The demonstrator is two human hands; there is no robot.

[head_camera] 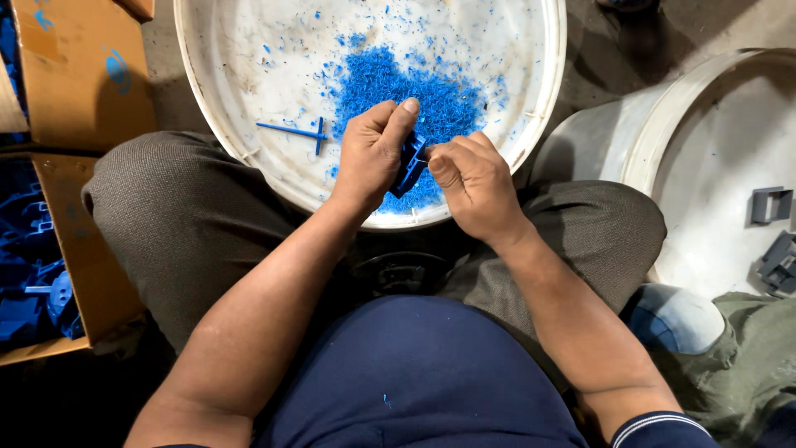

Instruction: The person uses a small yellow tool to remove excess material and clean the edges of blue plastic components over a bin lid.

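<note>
While the person sits with knees apart, both hands meet over the near rim of a white bucket. Fingers and thumb of the left hand are curled tight around a small blue plastic part, held just above the bucket's near edge. Touching that part from the right, the right hand has its fingers pressed together in a pinch; what it pinches is too small to tell. Blue plastic shavings lie heaped in the bucket's middle, with a blue T-shaped sprue toward its left side. A cardboard box of blue parts sits at the far left, and a second white bucket with grey parts stands at right.
</note>
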